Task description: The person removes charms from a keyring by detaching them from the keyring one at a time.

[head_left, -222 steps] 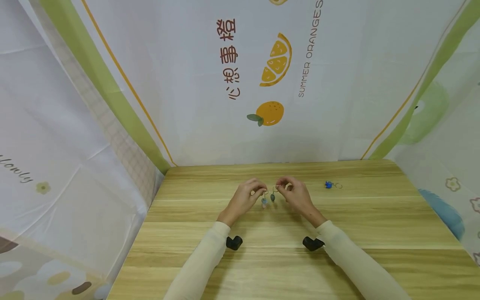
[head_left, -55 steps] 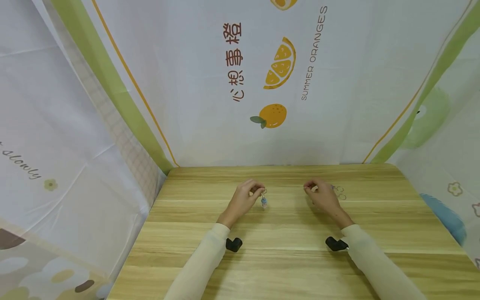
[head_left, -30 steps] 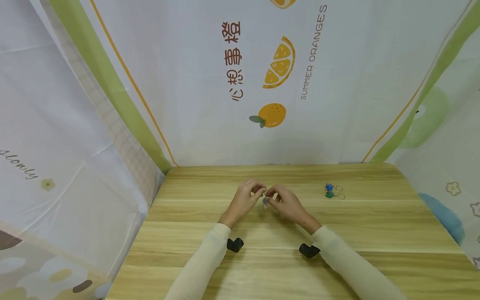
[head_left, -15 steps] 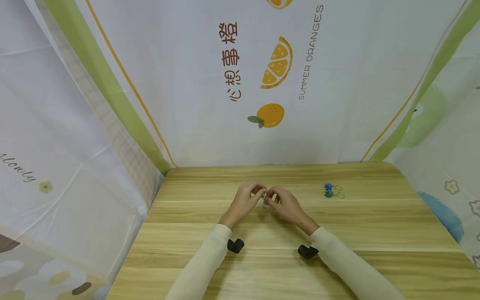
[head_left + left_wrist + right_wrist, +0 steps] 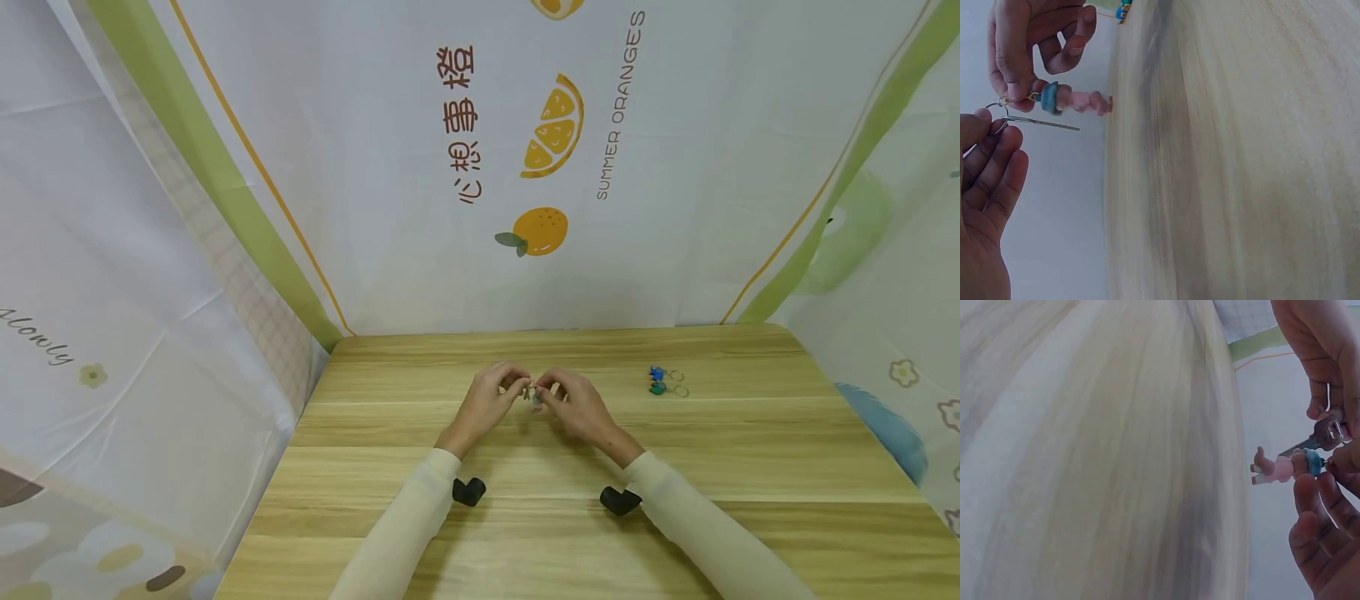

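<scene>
- Left hand point(image 5: 486, 406): thumb and fingers pinch a metal ring point(image 5: 1006, 109). A key point(image 5: 1047, 123) hangs off that ring, just under the left fingertips.
- Right hand point(image 5: 581, 406): pinches the gold link at the top of a small pink-and-blue figure point(image 5: 1063, 97). Figure hangs below the right fingertips, beside the key.
- Both hands are up off the wooden table point(image 5: 540, 542), fingertips close together, ring and figure between them.
- View blocked: fingertips cover part of the ring and link; from the right wrist, the figure overlaps part of the key. Can't tell if link and ring are joined.
- Right of the right hand, well apart, on the table: blue keychain point(image 5: 657, 374), green keychain point(image 5: 657, 388) just nearer the person. Their rings point away from the hand.
- Black wrist pieces point(image 5: 470, 492) sit below each hand, by the sleeves point(image 5: 401, 533).
- Beyond the hands, at the far table edge: white cloth point(image 5: 375, 167) with orange prints.
</scene>
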